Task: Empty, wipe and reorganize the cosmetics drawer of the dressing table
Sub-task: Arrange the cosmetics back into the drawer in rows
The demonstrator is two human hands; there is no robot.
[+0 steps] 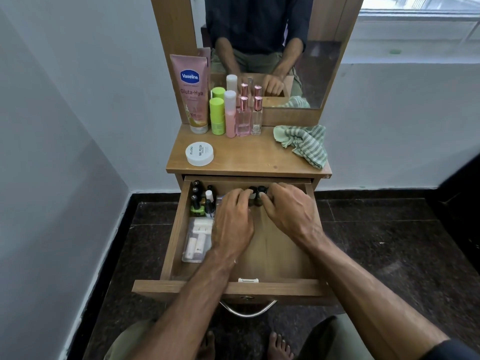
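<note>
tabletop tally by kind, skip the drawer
Tube: 1
Green bottle: 1
Pink bottle: 1
Glass perfume bottles: 2
White jar: 1
Striped cloth: 1
Total: 7

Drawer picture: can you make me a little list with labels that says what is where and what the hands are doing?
drawer: open wooden drawer, pulled out from the dressing table
left hand: fingers on a small dark-capped bottle at the back of the drawer
right hand: fingers on a second dark-capped bottle beside it
drawer's left side: small nail polish bottles, clear plastic pouch nearer the front
tabletop: pink Vaseline tube, white round jar, green striped cloth
</note>
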